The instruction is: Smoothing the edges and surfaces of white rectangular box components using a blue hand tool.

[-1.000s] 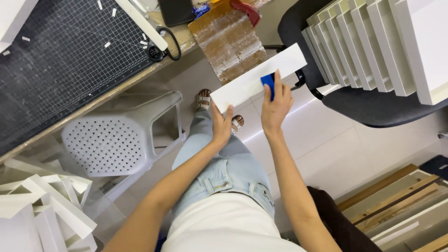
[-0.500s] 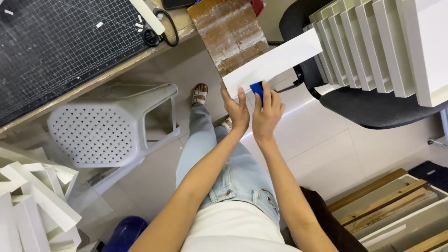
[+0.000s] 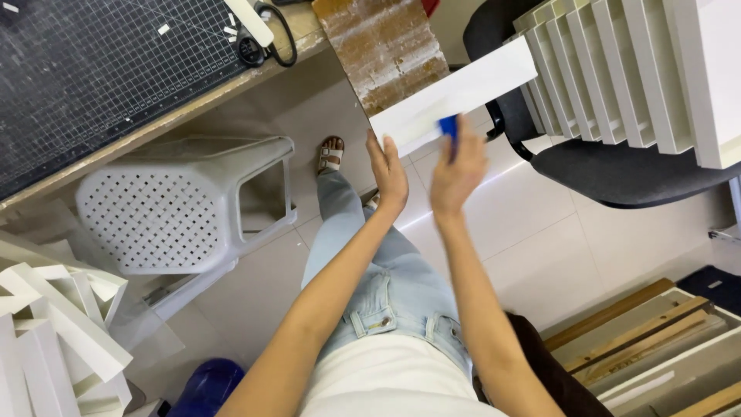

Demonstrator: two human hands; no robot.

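My left hand (image 3: pixel 388 171) grips the near end of a long white board (image 3: pixel 455 94) that I hold out over my lap, slanting up to the right. My right hand (image 3: pixel 458 171) is closed on a small blue scraper (image 3: pixel 448 128) and presses it against the board's face near its left end. The two hands sit side by side under the board. My legs in light jeans (image 3: pixel 386 286) and a sandalled foot (image 3: pixel 330 157) lie below.
A white perforated plastic stool (image 3: pixel 166 202) lies on its side at left. A black grid cutting mat (image 3: pixel 93 62) covers the desk at top left. White slatted pieces (image 3: pixel 617 77) rest on a black chair (image 3: pixel 617 166) at right. White profiles (image 3: pixel 54 340) are stacked bottom left, framed panels (image 3: pixel 664 347) bottom right.
The board and both hands have shifted up and to the right in view. My right hand with the blue scraper has slid along the board, and the view has drifted slightly.
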